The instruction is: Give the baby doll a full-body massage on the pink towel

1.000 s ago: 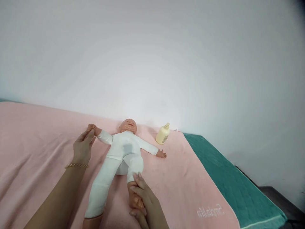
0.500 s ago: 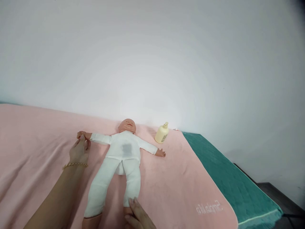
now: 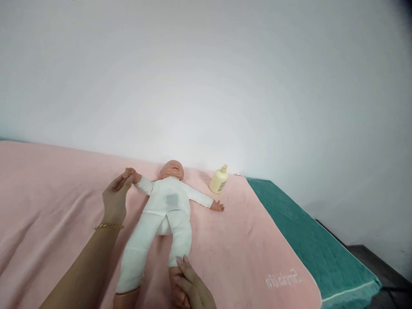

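Two hands are seen at work on a baby doll (image 3: 167,206) laid face up on a pink towel (image 3: 244,253). The fingers of the left hand (image 3: 115,198) are closed lightly round the doll's small fist (image 3: 131,174), which is raised a little off the cloth at the end of a white sleeve. A gold bracelet (image 3: 108,226) is worn at that wrist. The fingers of the right hand (image 3: 189,287) are wrapped about the doll's bare foot (image 3: 175,283) at the lower edge of the frame; the grip is partly cut off, so how tightly it is shut cannot be told for certain.

The doll is dressed in a white romper, marked by a grey patch on the chest. Its head is set toward the white wall (image 3: 206,77), its other arm is spread flat to the side, and its other leg is stretched toward the camera.

Just beyond the free arm, near the towel's far corner, a cream pump bottle (image 3: 219,180) is left leaning, apart from the doll. The towel is spread over a teal quilted mat (image 3: 315,249), and pale lettering (image 3: 283,281) is stitched near its corner.

The step in hand is judged to be a limb exercise, one arm and the opposite leg being held at once. A soft, even hold is called for by whatever movement follows, with the torso kept flat on the towel.
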Tool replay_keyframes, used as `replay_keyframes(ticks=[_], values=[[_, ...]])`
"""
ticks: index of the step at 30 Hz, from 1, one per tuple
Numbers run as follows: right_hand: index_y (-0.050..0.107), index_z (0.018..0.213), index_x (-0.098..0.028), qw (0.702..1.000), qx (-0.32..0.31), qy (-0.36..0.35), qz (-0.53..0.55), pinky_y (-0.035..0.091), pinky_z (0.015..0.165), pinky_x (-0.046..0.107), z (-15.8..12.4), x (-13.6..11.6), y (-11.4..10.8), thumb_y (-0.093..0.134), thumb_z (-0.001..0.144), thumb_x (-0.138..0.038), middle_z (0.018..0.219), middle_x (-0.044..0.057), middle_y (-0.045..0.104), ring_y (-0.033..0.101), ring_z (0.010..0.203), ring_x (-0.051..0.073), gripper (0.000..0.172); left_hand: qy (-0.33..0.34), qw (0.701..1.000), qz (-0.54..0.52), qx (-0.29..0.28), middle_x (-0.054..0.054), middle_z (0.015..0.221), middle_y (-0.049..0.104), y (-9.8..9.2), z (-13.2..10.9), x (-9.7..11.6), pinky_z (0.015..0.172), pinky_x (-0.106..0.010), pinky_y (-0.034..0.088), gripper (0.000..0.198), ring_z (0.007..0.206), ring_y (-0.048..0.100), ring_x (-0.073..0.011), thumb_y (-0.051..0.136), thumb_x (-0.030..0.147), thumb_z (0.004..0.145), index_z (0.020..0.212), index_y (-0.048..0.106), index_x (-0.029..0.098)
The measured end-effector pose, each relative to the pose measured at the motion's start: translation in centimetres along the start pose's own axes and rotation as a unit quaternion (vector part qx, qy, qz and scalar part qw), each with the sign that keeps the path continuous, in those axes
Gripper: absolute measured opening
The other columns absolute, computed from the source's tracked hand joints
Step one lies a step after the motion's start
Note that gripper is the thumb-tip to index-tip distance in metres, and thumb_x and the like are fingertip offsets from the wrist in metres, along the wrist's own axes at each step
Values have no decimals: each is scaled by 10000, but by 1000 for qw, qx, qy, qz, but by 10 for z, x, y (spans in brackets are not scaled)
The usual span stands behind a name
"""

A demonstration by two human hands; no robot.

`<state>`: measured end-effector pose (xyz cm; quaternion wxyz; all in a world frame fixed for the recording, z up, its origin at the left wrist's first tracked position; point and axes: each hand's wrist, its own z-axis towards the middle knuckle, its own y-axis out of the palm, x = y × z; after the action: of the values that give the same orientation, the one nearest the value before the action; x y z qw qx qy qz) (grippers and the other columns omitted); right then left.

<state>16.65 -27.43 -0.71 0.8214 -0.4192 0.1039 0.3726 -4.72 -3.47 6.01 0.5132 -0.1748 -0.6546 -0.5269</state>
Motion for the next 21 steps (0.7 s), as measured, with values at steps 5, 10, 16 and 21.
replay_keyframes(ticks=[5,10,16,21], values=[[285,1468,-383,997,-38,37,58,600,789,243,28,-1,-8,502,945,-189,1385,13,525,608,1138,204,599,26,973,141,-182,-73,1079,722,11,-21,6,976,-416,489,388,1058,638,-274,785,338,659,1004,725,171],[501,1342,-322,998,-44,15,31,423,1065,398,64,-8,-25,561,905,-192,1549,26,269,317,1383,274,459,48,925,235,-295,-54,1103,718,6,-22,1,1001,-393,470,380,1090,625,-260,756,396,694,1024,731,208],[514,1282,-274,997,-63,39,25,375,1098,395,95,-7,-31,501,950,-267,1532,60,300,264,1414,232,332,115,871,275,-391,-67,1096,720,4,-19,-1,994,-402,479,320,1057,650,-259,731,408,706,963,753,219],[514,1286,-255,995,-88,49,23,383,1090,362,107,-6,-29,489,959,-313,1515,79,334,310,1396,220,333,133,861,281,-404,-72,1055,731,7,-20,2,996,-404,480,284,1041,661,-253,737,392,686,914,766,225]])
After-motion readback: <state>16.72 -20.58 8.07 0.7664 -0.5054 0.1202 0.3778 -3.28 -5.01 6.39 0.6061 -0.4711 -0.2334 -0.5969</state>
